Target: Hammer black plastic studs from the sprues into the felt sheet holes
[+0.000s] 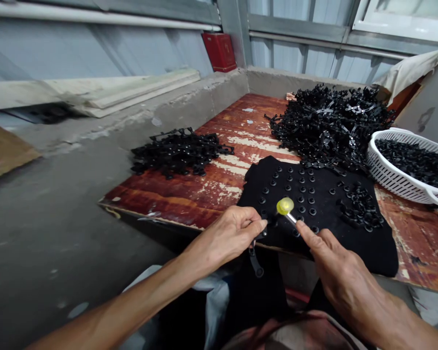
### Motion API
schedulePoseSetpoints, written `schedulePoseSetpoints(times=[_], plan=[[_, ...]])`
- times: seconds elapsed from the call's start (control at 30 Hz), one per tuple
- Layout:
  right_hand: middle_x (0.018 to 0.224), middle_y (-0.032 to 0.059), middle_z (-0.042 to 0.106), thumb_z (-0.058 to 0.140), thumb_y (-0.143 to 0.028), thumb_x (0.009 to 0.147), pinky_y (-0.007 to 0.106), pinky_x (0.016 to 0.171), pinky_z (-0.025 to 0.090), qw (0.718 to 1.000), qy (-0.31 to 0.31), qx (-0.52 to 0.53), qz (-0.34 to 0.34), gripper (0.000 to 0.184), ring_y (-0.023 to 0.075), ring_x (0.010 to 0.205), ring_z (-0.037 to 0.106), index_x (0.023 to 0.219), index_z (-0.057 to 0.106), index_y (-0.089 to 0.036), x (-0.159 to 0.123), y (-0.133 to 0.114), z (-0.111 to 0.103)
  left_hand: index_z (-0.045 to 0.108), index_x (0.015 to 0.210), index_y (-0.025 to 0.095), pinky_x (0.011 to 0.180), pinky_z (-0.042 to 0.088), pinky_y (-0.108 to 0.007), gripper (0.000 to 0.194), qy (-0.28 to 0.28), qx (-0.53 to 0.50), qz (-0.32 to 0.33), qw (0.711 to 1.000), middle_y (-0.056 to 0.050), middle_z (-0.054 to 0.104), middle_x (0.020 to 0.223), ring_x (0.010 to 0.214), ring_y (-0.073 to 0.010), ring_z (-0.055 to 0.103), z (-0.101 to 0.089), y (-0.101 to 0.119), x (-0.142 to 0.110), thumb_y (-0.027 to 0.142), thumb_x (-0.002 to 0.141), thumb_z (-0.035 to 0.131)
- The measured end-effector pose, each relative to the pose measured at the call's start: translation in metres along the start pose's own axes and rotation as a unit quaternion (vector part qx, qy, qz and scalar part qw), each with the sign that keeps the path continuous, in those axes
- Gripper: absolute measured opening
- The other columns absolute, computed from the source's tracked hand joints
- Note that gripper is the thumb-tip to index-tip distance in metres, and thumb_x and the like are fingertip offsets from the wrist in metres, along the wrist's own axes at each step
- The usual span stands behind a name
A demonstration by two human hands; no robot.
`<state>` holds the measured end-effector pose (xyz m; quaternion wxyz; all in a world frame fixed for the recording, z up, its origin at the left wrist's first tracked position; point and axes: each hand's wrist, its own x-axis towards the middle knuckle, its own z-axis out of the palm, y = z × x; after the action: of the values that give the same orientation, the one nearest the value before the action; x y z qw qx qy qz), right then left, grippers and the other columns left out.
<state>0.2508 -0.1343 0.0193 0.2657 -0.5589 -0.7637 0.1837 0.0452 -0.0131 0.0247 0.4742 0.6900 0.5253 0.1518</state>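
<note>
My left hand (237, 231) pinches a black jointed strip (255, 262) at the front edge of a black cloth (324, 243). One end of the strip hangs below the table edge and carries a round part. In my right hand (336, 265) is a small mallet (286, 206) with a yellow head and a metal shank, its head just above the cloth. Small black round caps (302, 200) stand in rows on the cloth. A loose heap of the same caps (361, 206) lies at its right side.
A pile of black strips (178, 150) lies at the table's left. A bigger tangled heap (332, 121) stands at the back right, beside a white basket (390, 170) of small black parts. The worn red table (190, 194) meets a concrete ledge (149, 112) bearing a red tin (219, 51).
</note>
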Motion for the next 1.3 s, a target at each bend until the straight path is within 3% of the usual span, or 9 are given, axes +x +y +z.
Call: schedulePoseSetpoints(times=[0.17,0.3,0.57,0.7,0.83,1.0,1.07,1.17,1.3], plan=[[0.098,0.0094,0.062,0.040,-0.007,0.090,0.026,0.058,0.057,0.998,0.044,0.040,-0.006,0.069,0.0157,0.064,0.061,0.154,0.024,-0.029,-0.004,-0.003,0.000,0.053,0.058,0.019,0.044,0.025,-0.022,0.033,-0.006,-0.018,-0.007,1.000,0.005,0.041,0.045,0.043,-0.0099,0.036,0.001,0.000,-0.001,0.049,0.070,0.052],[0.091,0.0074,0.063,0.044,-0.009,0.087,0.027,0.057,0.057,0.999,0.026,0.019,0.014,0.064,0.0154,0.061,0.061,0.148,0.039,-0.030,-0.002,-0.005,-0.001,0.053,0.058,0.019,0.043,0.025,-0.022,0.032,-0.005,-0.039,-0.008,0.999,0.005,0.041,0.045,0.043,-0.0099,0.036,0.002,0.000,-0.003,0.049,0.070,0.053],[0.090,0.0070,0.065,0.044,-0.008,0.086,0.024,0.053,0.055,0.999,0.032,0.015,0.015,0.063,0.0148,0.057,0.058,0.146,0.043,-0.030,0.001,-0.006,-0.005,0.054,0.059,0.019,0.040,0.021,-0.022,0.033,-0.007,-0.029,-0.004,1.000,0.006,0.039,0.043,0.039,-0.0095,0.034,0.004,-0.008,0.000,0.049,0.073,0.052],[0.092,0.0083,0.064,0.043,-0.008,0.088,0.025,0.055,0.055,0.998,0.055,0.011,0.005,0.066,0.0159,0.060,0.059,0.150,0.035,-0.028,0.000,-0.005,-0.002,0.055,0.060,0.019,0.039,0.021,-0.021,0.031,-0.013,-0.026,-0.006,1.000,0.007,0.039,0.042,0.036,-0.0086,0.034,0.004,-0.008,-0.001,0.047,0.074,0.052],[0.089,0.0082,0.062,0.038,-0.003,0.085,0.027,0.056,0.055,1.000,0.004,-0.024,-0.003,0.069,0.0156,0.059,0.059,0.150,0.036,-0.025,0.001,-0.005,-0.001,0.054,0.060,0.019,0.037,0.021,-0.020,0.031,-0.023,-0.026,-0.028,0.999,0.007,0.041,0.039,0.034,-0.0085,0.034,0.004,-0.005,-0.003,0.046,0.075,0.051],[0.093,0.0115,0.062,0.036,-0.004,0.085,0.032,0.057,0.056,0.999,0.005,-0.045,-0.006,0.072,0.0202,0.065,0.062,0.154,0.024,-0.021,0.000,-0.006,0.003,0.054,0.061,0.017,0.036,0.026,-0.018,0.033,-0.036,-0.057,-0.056,0.996,0.004,0.050,0.042,0.032,-0.0072,0.039,0.007,-0.006,-0.002,0.047,0.075,0.054],[0.103,0.0148,0.063,0.034,-0.004,0.086,0.037,0.069,0.057,0.999,-0.014,-0.040,0.009,0.067,0.0246,0.083,0.066,0.151,0.030,-0.019,0.000,-0.007,0.004,0.053,0.062,0.016,0.037,0.030,-0.018,0.031,-0.039,-0.105,-0.063,0.992,0.002,0.057,0.048,0.034,-0.0065,0.043,0.008,-0.004,-0.004,0.046,0.072,0.058],[0.115,0.0141,0.062,0.038,-0.013,0.093,0.037,0.085,0.053,0.997,0.041,0.046,0.046,0.053,0.0236,0.101,0.063,0.146,0.035,-0.019,0.001,-0.013,0.007,0.051,0.068,0.017,0.040,0.040,-0.019,0.032,-0.017,-0.228,-0.086,0.970,0.001,0.064,0.059,0.040,-0.0080,0.050,0.011,0.000,-0.013,0.045,0.067,0.066],[0.080,0.0015,0.061,0.049,-0.028,0.092,0.024,0.064,0.051,0.974,0.063,0.181,0.122,0.018,0.0148,0.069,0.058,0.106,0.057,-0.019,0.003,-0.022,0.020,0.052,0.073,0.018,0.048,0.050,-0.023,0.035,0.039,-0.374,-0.088,0.922,0.000,0.068,0.067,0.050,-0.0104,0.057,0.023,0.009,-0.032,0.040,0.060,0.075]])
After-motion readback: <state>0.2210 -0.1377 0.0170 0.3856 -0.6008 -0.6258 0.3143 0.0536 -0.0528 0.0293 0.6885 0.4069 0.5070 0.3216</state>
